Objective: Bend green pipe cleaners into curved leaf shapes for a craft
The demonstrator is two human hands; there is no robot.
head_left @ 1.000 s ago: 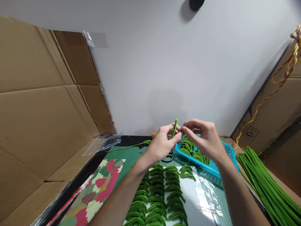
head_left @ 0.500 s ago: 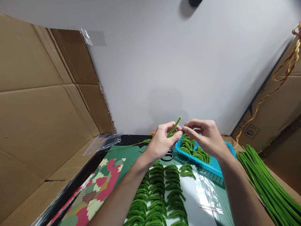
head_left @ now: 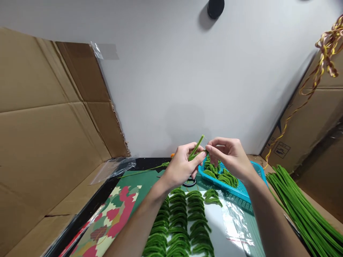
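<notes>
My left hand (head_left: 182, 164) is closed around a green pipe cleaner (head_left: 197, 145), which is folded so that one end sticks up past my fingers. My right hand (head_left: 227, 155) pinches the tip of the same piece, close to my left thumb. Both hands are raised above the table, fingertips nearly meeting. Below them, many curved green pipe cleaner pieces (head_left: 178, 214) lie in columns on a white sheet (head_left: 217, 228). Behind my right hand, a blue basket (head_left: 242, 194) holds more bent green pieces (head_left: 227, 177).
Scissors (head_left: 189, 182) lie behind my left wrist on the green mat (head_left: 146, 180). A bundle of long green pipe cleaners (head_left: 302, 210) rests at right. Clear plastic bags (head_left: 239, 228) and a patterned sheet (head_left: 118, 210) flank the white sheet. Cardboard (head_left: 50, 135) stands at left.
The camera view has tilted up slightly, so the scene sits a little lower and to the left. Both hands keep their hold on the green pipe cleaner, with hardly any movement.
</notes>
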